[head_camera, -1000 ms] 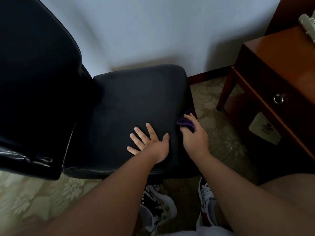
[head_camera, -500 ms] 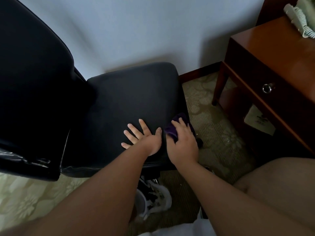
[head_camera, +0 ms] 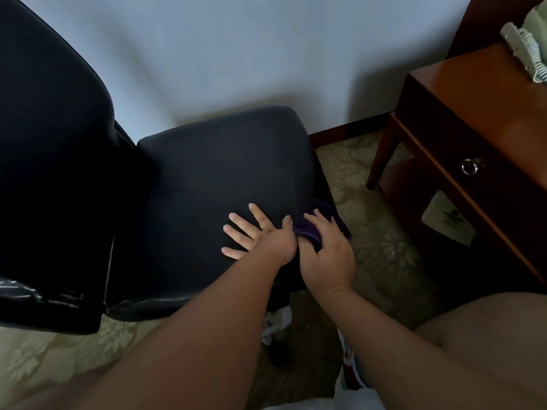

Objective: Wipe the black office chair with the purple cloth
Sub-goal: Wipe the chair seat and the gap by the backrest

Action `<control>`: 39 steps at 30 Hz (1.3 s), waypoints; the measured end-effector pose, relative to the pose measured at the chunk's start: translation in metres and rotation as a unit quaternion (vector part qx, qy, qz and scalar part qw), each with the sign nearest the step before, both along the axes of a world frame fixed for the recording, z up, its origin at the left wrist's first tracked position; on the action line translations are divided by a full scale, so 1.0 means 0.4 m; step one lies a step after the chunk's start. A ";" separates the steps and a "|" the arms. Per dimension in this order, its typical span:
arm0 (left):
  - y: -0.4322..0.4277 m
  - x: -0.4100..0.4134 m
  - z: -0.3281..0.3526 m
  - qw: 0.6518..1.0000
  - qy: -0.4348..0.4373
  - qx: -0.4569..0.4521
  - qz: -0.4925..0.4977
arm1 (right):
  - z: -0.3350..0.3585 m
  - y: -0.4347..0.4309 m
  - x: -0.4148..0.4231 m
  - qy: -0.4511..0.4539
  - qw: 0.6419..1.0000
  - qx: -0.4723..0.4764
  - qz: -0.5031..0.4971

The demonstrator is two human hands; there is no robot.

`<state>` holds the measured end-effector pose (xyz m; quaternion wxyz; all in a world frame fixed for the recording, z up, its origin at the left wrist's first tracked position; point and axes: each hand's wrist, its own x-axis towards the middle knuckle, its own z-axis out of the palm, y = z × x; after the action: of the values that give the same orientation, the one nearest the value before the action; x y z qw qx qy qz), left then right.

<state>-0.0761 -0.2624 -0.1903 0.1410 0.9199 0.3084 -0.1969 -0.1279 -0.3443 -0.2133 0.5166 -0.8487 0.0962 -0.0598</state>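
Observation:
The black office chair (head_camera: 213, 179) fills the left and middle of the head view, its tall backrest at the left and its seat facing me. My left hand (head_camera: 260, 232) lies flat on the seat's near right part, fingers spread. My right hand (head_camera: 325, 253) grips the purple cloth (head_camera: 310, 229) and presses it against the seat's right edge, right beside my left thumb. Most of the cloth is hidden under my fingers.
A brown wooden side table (head_camera: 473, 137) with a ring-pull drawer stands at the right, a pale telephone (head_camera: 529, 45) on top. White wall behind the chair. Patterned carpet (head_camera: 376, 241) lies between chair and table. My shoes show under my arms.
My right hand with the cloth slid along the seat's right edge toward me, ending close beside my left thumb. My left hand stayed flat on the seat. The view shifted slightly.

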 end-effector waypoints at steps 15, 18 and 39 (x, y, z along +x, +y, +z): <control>0.230 -0.048 0.085 0.969 0.065 -0.057 -0.231 | 0.021 -0.014 0.027 0.115 0.987 0.111 -0.026; 0.331 -0.082 0.096 0.971 0.047 -0.023 -0.234 | 0.027 -0.041 0.056 0.140 0.975 0.145 -0.097; 0.399 -0.072 0.045 0.973 0.028 0.000 -0.231 | -0.009 0.116 -0.066 -0.089 0.909 -0.319 0.253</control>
<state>-0.1048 -0.1028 -0.1721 0.0836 0.9604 0.0917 -0.2496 -0.1544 -0.2978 -0.2167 0.2228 -0.9552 -0.1924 -0.0300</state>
